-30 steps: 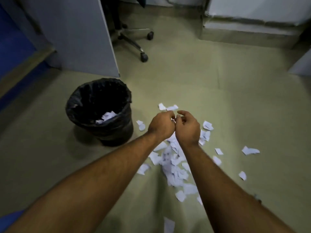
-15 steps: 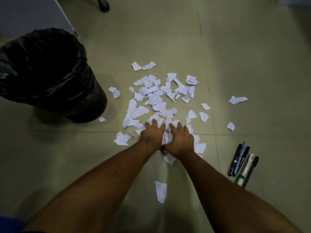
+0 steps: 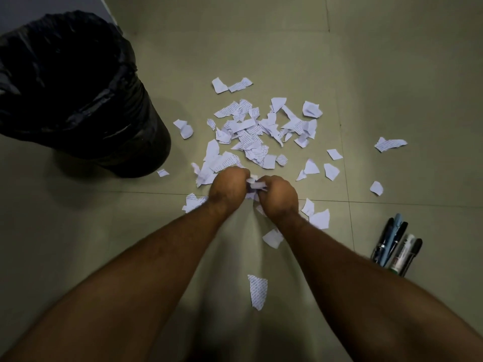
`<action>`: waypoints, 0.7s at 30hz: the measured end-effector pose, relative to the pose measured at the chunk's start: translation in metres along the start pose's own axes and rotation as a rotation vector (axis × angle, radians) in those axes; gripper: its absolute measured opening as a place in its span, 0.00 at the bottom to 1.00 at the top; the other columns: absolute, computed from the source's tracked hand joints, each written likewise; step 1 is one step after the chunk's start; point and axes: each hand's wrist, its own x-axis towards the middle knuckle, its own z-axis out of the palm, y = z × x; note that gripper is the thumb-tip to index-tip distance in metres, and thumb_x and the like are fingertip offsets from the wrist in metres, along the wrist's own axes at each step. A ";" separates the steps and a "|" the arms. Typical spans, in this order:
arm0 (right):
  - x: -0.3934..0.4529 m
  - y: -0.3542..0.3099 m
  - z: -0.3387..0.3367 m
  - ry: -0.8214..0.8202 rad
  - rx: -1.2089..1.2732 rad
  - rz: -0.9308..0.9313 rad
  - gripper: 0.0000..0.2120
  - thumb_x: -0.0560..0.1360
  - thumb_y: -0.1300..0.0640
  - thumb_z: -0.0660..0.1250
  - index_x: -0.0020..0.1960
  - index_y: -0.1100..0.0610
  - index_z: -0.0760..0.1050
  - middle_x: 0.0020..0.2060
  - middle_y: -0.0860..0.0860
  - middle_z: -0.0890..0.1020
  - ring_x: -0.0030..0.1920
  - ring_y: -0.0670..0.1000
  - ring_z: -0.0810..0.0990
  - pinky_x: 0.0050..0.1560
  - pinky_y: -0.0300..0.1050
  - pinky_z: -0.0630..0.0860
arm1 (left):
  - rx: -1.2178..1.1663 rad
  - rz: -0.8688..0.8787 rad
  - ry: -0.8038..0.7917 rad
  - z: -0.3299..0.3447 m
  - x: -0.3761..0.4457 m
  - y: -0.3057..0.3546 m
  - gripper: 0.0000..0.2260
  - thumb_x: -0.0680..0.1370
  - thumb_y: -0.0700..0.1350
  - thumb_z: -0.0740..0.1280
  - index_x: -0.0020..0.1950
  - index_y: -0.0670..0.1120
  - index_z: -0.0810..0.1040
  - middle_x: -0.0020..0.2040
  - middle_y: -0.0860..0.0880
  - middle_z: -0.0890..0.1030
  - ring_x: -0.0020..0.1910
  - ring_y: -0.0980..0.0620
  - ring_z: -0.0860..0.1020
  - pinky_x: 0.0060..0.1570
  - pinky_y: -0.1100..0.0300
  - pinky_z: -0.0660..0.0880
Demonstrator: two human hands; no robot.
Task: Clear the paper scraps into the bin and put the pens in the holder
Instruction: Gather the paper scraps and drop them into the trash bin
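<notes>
Hands meet low over the near edge of the paper scraps (image 3: 251,137), which lie spread on the tiled floor (image 3: 392,61). The left hand (image 3: 228,190) and the right hand (image 3: 278,197) are side by side, knuckles up, and both have the fingers curled under, closed on a small bunch of scraps that shows white in the gap between them. Most of the scraps lie just beyond the hands in a loose heap; single pieces are scattered to the right, and one printed piece (image 3: 258,291) lies alone between the forearms.

The bin (image 3: 78,95), lined with a black bag, stands to the left of the heap, near it but not touching. One tiny scrap lies at its base. The strip of floor between bin and heap holds only two or three scraps.

The pens (image 3: 396,244) lie together on the floor at the right, close beside the right forearm, well apart from the heap. A tile joint runs across the floor under the hands.
</notes>
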 end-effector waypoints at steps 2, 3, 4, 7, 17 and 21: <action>0.003 -0.003 -0.003 0.077 0.136 0.097 0.07 0.75 0.57 0.68 0.48 0.57 0.83 0.44 0.58 0.85 0.46 0.60 0.81 0.44 0.45 0.73 | -0.024 -0.054 0.101 -0.007 -0.003 0.001 0.09 0.76 0.42 0.69 0.55 0.42 0.82 0.55 0.42 0.82 0.53 0.44 0.80 0.55 0.56 0.73; 0.004 -0.007 -0.008 0.123 0.195 0.141 0.07 0.75 0.57 0.68 0.46 0.58 0.83 0.44 0.57 0.85 0.45 0.59 0.82 0.44 0.44 0.72 | -0.060 -0.073 0.170 -0.011 -0.004 0.001 0.08 0.76 0.40 0.67 0.53 0.43 0.83 0.53 0.42 0.83 0.52 0.43 0.80 0.53 0.57 0.74; 0.005 -0.012 -0.012 0.163 0.248 0.177 0.07 0.74 0.57 0.68 0.45 0.58 0.84 0.43 0.57 0.86 0.45 0.59 0.82 0.43 0.43 0.72 | -0.121 -0.096 0.235 -0.015 -0.005 0.000 0.08 0.75 0.38 0.66 0.51 0.44 0.84 0.51 0.43 0.84 0.50 0.43 0.81 0.50 0.57 0.75; 0.011 -0.033 -0.025 0.211 0.438 0.309 0.05 0.73 0.57 0.69 0.42 0.58 0.83 0.44 0.55 0.86 0.46 0.57 0.84 0.46 0.44 0.77 | -0.289 -0.183 0.363 -0.038 -0.007 0.003 0.07 0.78 0.41 0.66 0.48 0.44 0.85 0.47 0.43 0.85 0.46 0.43 0.81 0.41 0.60 0.71; 0.037 -0.195 -0.094 0.257 0.807 0.130 0.09 0.69 0.51 0.74 0.31 0.46 0.79 0.33 0.41 0.82 0.40 0.55 0.85 0.42 0.54 0.83 | -0.385 -0.260 0.662 -0.198 -0.048 -0.013 0.08 0.76 0.42 0.65 0.38 0.44 0.79 0.36 0.46 0.80 0.38 0.44 0.78 0.35 0.61 0.67; 0.050 -0.282 -0.107 0.265 0.813 -0.002 0.04 0.68 0.51 0.73 0.36 0.50 0.81 0.35 0.46 0.84 0.39 0.56 0.84 0.41 0.55 0.83 | -0.427 -0.286 0.855 -0.266 -0.078 -0.047 0.09 0.76 0.42 0.65 0.39 0.40 0.79 0.35 0.43 0.81 0.35 0.45 0.78 0.36 0.56 0.75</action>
